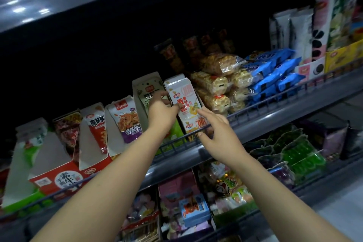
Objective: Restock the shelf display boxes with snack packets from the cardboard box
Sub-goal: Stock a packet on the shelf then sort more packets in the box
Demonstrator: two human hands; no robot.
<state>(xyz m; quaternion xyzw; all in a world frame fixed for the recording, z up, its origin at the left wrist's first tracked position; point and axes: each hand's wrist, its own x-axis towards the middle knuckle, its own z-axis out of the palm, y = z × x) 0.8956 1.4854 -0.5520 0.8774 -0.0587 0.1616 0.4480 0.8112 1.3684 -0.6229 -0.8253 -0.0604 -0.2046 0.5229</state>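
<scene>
Snack packets (183,100): white with red and yellow print, standing upright in the white display box (193,124) on the middle shelf, behind the wire rail (176,141).
Left hand (160,111): fingers curled, pinching the left edge of the front packet; thumb on its face.
Right hand (216,129): fingers spread and relaxed, index tip touching the packet's lower right; thumb near the rail. Holds nothing.
Neighbours: an emptier grey-green display box (146,94) just left; stacked cracker rolls (218,84) just right.
Cardboard box: not in view.
Risk: the packet is gripped at one edge only; in my judgement it may twist and jam against the box wall, or tip forward over the rail.
Risk, secondary: dim lighting; print orientation is hard to verify.
</scene>
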